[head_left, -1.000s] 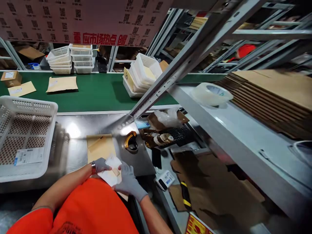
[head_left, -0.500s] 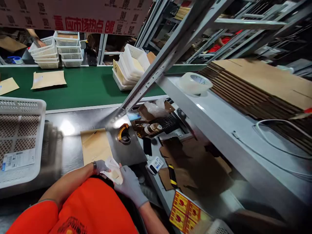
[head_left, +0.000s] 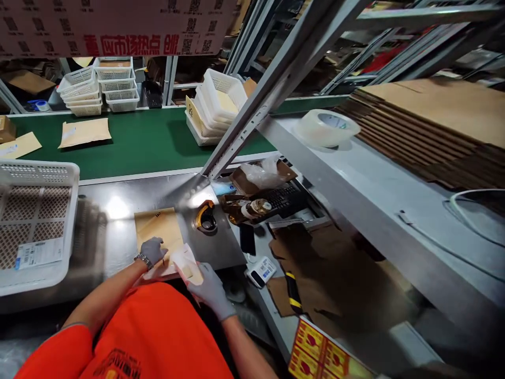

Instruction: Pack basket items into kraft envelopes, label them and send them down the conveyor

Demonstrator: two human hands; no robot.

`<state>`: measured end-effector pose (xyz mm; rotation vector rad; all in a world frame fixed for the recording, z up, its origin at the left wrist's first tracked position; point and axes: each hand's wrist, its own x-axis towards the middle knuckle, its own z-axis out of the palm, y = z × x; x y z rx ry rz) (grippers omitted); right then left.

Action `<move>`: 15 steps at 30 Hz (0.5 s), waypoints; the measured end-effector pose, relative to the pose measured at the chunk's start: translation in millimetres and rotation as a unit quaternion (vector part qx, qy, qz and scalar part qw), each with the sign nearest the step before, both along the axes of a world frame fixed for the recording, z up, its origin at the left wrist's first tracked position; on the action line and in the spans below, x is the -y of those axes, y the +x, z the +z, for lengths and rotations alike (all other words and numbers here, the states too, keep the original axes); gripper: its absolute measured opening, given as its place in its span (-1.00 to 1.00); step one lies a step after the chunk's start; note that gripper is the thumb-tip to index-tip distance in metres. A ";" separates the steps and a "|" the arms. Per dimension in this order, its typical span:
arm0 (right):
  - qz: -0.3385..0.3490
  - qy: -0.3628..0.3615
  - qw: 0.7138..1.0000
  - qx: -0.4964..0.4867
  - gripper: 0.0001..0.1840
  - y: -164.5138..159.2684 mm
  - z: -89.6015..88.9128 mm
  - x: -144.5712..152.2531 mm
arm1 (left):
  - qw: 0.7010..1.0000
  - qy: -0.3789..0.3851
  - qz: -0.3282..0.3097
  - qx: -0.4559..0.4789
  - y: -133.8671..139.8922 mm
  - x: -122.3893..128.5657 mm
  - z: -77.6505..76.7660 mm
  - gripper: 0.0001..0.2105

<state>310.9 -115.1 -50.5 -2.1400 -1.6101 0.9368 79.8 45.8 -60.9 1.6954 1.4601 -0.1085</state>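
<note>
Envelope [head_left: 155, 225] on metal table [head_left: 226, 250], right of basket [head_left: 71, 226]; conveyor [head_left: 145, 142] behind table; tape roll [head_left: 313, 130] on right-hand shelf [head_left: 371, 176].

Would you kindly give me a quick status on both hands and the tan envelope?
Left hand over tan envelope. Right hand holding white packet. Yellow-black tool beside envelope, clear of both hands.

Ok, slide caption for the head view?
Gloved left hand at a tan envelope, right hand holding a white packet, at a steel bench by a green belt.

Head-worn view, close above the hands [head_left: 211, 291], forward and down
</note>
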 end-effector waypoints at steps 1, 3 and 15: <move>-0.003 0.001 1.000 0.001 -0.36 2.3 -3.3 -7.5 | 1.000 0.020 -0.011 -0.018 1.5 -5.2 -0.7 -0.61; -0.005 0.006 1.000 0.003 -0.35 4.8 -9.2 -22.7 | 0.998 0.031 -0.029 -0.041 5.6 -11.9 -2.7 -0.62; 0.053 -0.010 0.998 0.011 -0.23 -15.9 -47.5 -71.2 | 0.997 0.006 0.071 0.011 5.5 -19.7 -27.0 -0.82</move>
